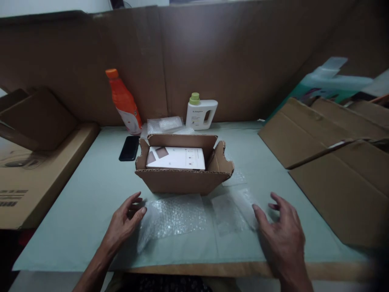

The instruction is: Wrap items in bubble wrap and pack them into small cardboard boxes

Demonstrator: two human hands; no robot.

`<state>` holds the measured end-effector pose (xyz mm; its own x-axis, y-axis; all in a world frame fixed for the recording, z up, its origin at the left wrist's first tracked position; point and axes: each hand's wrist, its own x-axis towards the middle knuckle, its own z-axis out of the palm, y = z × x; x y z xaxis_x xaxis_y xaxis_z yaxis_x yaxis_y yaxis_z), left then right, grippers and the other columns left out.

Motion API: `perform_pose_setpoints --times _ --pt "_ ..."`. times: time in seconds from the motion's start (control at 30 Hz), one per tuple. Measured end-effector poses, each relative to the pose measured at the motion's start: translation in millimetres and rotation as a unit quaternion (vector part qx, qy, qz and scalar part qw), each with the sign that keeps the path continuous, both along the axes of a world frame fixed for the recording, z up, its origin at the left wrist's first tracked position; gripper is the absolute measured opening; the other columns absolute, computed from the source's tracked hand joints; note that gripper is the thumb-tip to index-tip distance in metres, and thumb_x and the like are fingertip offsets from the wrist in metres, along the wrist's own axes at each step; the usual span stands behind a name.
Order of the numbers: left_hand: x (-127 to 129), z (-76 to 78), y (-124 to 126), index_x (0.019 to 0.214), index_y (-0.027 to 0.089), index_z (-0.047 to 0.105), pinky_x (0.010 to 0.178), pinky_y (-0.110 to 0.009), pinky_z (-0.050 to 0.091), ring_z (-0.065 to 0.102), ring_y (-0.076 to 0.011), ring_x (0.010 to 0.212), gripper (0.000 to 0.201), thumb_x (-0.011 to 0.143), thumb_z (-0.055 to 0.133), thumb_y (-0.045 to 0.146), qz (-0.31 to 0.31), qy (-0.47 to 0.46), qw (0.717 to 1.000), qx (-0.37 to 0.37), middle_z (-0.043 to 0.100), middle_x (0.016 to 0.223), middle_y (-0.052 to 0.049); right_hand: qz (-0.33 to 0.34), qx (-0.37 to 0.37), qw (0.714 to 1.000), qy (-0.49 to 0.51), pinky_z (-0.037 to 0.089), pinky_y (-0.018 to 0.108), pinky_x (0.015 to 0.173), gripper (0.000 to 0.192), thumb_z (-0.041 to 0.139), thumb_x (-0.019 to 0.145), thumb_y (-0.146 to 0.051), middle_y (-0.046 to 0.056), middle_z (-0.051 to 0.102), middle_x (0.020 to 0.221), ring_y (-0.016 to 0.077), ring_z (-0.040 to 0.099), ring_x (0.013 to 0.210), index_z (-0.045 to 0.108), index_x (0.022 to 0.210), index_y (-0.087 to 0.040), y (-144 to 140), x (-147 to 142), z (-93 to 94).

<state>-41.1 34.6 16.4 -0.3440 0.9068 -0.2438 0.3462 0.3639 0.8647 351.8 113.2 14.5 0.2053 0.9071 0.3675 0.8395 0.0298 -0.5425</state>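
An upright cardboard box with raised flaps stands in the middle of the table. Inside it lies a white printed box, with a gap at its right side. In front is a sheet of bubble wrap, and my left hand is beside its left end, thumb and fingers apart. A second, folded piece of bubble wrap lies to the right. Near that piece's right edge my right hand hovers with spread fingers, holding nothing.
Behind the box stand an orange bottle and a white jug with a green cap. A black phone lies left of the box. Cardboard pieces and a green-filled container are at right, a large carton at left.
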Motion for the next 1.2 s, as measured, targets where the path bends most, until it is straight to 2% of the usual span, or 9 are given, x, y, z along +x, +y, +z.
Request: perform_pose_setpoints --times 0.1,0.23,0.43,0.57,0.73,0.87,0.97,1.07,1.2 --pt "-0.9 -0.7 7.2 0.135 0.016 0.053 0.091 -0.047 0.055 0.065 -0.0313 0.111 0.072 0.079 0.064 0.059 0.019 0.014 0.999 0.035 0.063 0.131 -0.019 0.105 -0.037 0.991 0.079 0.054 0.038 0.074 0.051 0.057 0.088 -0.052 0.015 0.066 0.122 0.0271 0.067 0.095 0.059 0.127 -0.02 3.1 -23.4 2.4" --pt "8.9 -1.6 33.0 0.144 0.019 0.041 0.105 -0.05 0.048 0.052 -0.0336 0.134 0.076 0.08 0.067 0.05 -0.027 -0.009 0.993 0.111 0.048 0.15 -0.019 0.201 -0.085 0.967 0.131 0.055 0.036 0.069 0.057 0.062 0.083 -0.051 0.013 0.07 0.115 0.0253 0.068 0.086 0.056 0.13 -0.02 20.2 -56.5 0.0" --pt "23.8 -2.5 75.2 0.126 0.018 0.053 0.091 -0.04 0.055 0.067 -0.0268 0.106 0.045 0.086 0.059 0.038 -0.082 -0.073 0.985 0.131 0.067 0.121 -0.012 0.244 -0.158 0.949 0.12 0.052 0.035 0.061 0.034 0.055 0.082 -0.048 0.005 0.072 0.079 0.0234 0.066 0.066 0.063 0.099 -0.021 67.1 -81.0 12.1" --pt "12.6 -0.2 122.7 0.134 0.019 0.049 0.085 -0.035 0.054 0.065 -0.0231 0.103 0.052 0.084 0.056 0.032 -0.067 -0.023 0.984 0.166 0.067 0.118 -0.008 0.251 -0.126 0.953 0.113 0.053 0.037 0.068 0.027 0.053 0.08 -0.039 0.008 0.074 0.085 0.0259 0.068 0.075 0.064 0.096 -0.02 122.8 -105.6 23.3" --pt "-6.5 5.2 178.8 0.146 0.019 0.039 0.086 -0.036 0.052 0.063 -0.0228 0.107 0.068 0.08 0.056 0.028 -0.061 -0.007 0.981 0.182 0.063 0.126 -0.012 0.265 -0.131 0.946 0.132 0.054 0.04 0.085 0.04 0.054 0.079 -0.025 0.015 0.073 0.112 0.0284 0.069 0.098 0.063 0.116 -0.014 176.3 -135.5 27.3" --pt "-27.6 9.7 143.8 0.156 0.018 0.024 0.091 -0.041 0.052 0.062 -0.0259 0.111 0.086 0.081 0.061 0.039 -0.048 0.032 0.99 0.13 0.058 0.135 -0.017 0.285 -0.152 0.937 0.131 0.054 0.041 0.09 0.047 0.054 0.087 -0.029 0.014 0.07 0.124 0.0264 0.068 0.105 0.058 0.132 -0.016 146.9 -111.3 18.9" --pt "-43.8 15.4 78.3 0.147 0.017 0.044 0.089 -0.045 0.052 0.065 -0.0291 0.105 0.079 0.08 0.063 0.056 -0.073 0.155 0.984 0.039 0.067 0.117 -0.014 0.353 -0.183 0.915 0.066 0.054 0.043 0.09 0.035 0.056 0.092 -0.035 0.01 0.073 0.116 0.0265 0.069 0.102 0.066 0.123 -0.022 98.6 -81.7 9.6" --pt "-49.3 10.4 17.5 0.129 0.019 0.061 0.088 -0.046 0.052 0.066 -0.0306 0.097 0.068 0.079 0.059 0.064 -0.115 0.271 0.955 -0.04 0.069 0.102 -0.01 0.399 -0.168 0.9 -0.042 0.05 0.049 0.099 0.035 0.063 0.089 -0.031 0.013 0.069 0.128 0.032 0.062 0.117 0.068 0.122 -0.02 59.9 -76.8 -2.0" --pt "-48.0 -12.0 -18.6 0.089 0.022 0.069 0.078 -0.041 0.052 0.066 -0.0285 0.085 0.036 0.08 0.054 0.053 -0.174 0.344 0.92 -0.07 0.068 0.088 -0.008 0.398 -0.125 0.898 -0.138 0.046 0.05 0.101 0.025 0.071 0.082 -0.018 0.018 0.06 0.138 0.035 0.055 0.124 0.07 0.107 -0.015 36.9 -103.9 -9.2"
